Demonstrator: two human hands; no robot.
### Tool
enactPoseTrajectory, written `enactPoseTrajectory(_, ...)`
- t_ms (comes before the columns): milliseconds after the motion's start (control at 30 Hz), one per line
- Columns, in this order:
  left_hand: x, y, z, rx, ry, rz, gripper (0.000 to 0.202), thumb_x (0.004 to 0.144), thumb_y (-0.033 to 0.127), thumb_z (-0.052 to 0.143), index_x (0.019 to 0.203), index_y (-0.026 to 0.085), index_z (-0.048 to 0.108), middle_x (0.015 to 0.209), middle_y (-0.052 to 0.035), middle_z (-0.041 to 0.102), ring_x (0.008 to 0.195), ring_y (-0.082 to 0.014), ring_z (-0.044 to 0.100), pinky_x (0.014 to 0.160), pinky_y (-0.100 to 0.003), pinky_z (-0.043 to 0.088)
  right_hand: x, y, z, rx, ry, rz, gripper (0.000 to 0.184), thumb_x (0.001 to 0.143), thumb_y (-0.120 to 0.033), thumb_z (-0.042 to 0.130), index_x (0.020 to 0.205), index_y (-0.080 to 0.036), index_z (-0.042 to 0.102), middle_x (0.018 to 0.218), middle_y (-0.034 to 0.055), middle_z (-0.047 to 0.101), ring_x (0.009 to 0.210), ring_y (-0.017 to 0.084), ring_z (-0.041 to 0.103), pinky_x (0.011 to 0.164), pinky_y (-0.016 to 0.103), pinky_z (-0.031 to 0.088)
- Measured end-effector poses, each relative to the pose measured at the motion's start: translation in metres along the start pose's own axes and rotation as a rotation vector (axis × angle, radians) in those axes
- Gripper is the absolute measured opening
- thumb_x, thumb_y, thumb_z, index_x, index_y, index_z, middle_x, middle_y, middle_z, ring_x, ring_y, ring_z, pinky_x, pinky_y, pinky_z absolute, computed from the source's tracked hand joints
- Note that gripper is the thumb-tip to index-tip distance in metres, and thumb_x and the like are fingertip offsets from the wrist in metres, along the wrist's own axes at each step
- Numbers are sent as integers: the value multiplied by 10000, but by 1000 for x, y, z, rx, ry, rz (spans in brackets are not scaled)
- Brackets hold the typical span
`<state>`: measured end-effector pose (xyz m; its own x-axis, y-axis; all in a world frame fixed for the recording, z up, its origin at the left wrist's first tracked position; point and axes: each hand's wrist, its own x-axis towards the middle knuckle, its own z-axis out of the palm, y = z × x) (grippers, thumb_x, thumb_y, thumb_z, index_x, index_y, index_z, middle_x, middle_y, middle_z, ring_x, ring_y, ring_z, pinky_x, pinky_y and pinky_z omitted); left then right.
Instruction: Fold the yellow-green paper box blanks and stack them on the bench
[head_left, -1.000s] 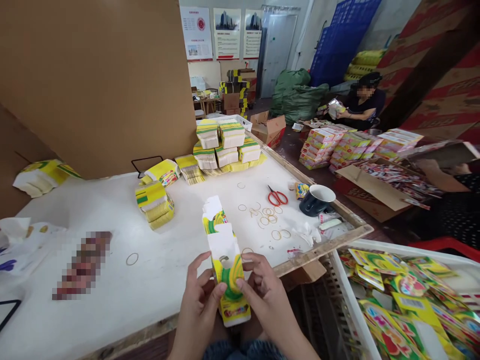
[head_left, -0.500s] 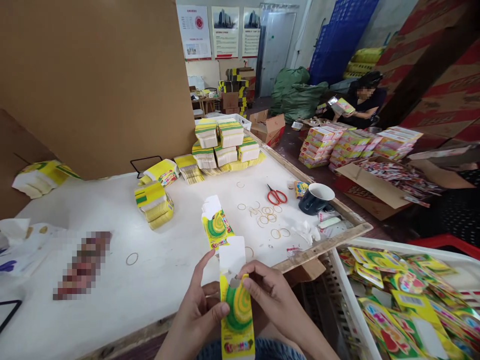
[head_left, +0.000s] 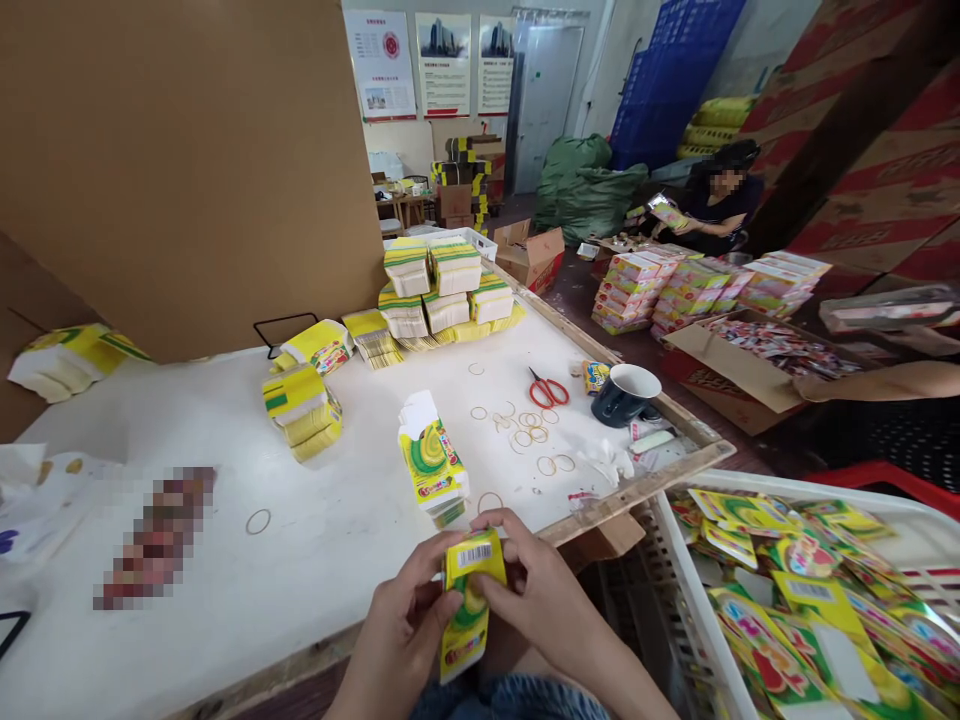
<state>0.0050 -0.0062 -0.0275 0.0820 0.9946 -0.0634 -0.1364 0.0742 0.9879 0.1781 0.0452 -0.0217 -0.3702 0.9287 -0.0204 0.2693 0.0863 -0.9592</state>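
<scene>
My left hand [head_left: 401,630] and my right hand [head_left: 544,595] both pinch a yellow and green card packet [head_left: 466,600] at the near edge of the white table [head_left: 225,560]. Its top flap is folded down, and a barcode shows on it. A small pile of the same folded packets [head_left: 431,465] lies on the table just beyond my hands. Several rubber bands [head_left: 529,430] are scattered to the right of that pile.
Banded yellow bundles [head_left: 300,405] and a taller stack [head_left: 442,290] sit farther back. Red scissors [head_left: 546,388] and a dark mug [head_left: 624,393] lie near the right edge. A white crate of flat packets [head_left: 810,600] stands at my right. Other people work at the far right.
The packet's white top flap, standing up a second ago, is now folded down. My hands pulled the packet toward me, off the pile, and closed over its top.
</scene>
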Motion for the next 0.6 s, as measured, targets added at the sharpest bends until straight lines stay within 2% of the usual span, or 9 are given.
enactPoseTrajectory(167, 0, 4, 2, 16, -57, -38, 390, 883, 275, 569, 1271, 303, 551, 1207, -76, 677, 929, -222, 697, 845, -322, 532, 3, 3, 4, -160, 0, -2, 332, 738, -164, 616, 1042, -290, 570, 611, -64, 647, 522, 150, 565, 529, 208, 368)
enactPoseTrajectory(300, -1, 9, 7, 2, -18, -24, 399, 863, 300, 593, 1260, 269, 572, 1198, -98, 682, 963, -256, 689, 816, -332, 544, 4, 0, 7, -195, 10, 1, 322, 751, -176, 609, 1045, -291, 547, 638, -57, 657, 521, 151, 568, 536, 210, 359)
enactPoseTrajectory(467, -1, 14, 10, -75, 23, -53, 386, 847, 297, 618, 1230, 276, 579, 1196, -80, 683, 960, -247, 691, 861, -360, 537, 4, -8, 0, -132, -39, -3, 350, 778, -190, 608, 1112, -280, 553, 638, -55, 638, 531, 140, 542, 531, 212, 365)
enactPoseTrajectory(600, 2, 17, 8, -175, 48, -85, 404, 797, 300, 678, 1187, 255, 584, 1073, -82, 730, 832, -248, 715, 737, -354, 566, 5, -11, -14, 20, -102, -32, 250, 861, -301, 580, 1100, -240, 617, 811, -1, 662, 624, 133, 538, 574, 224, 409)
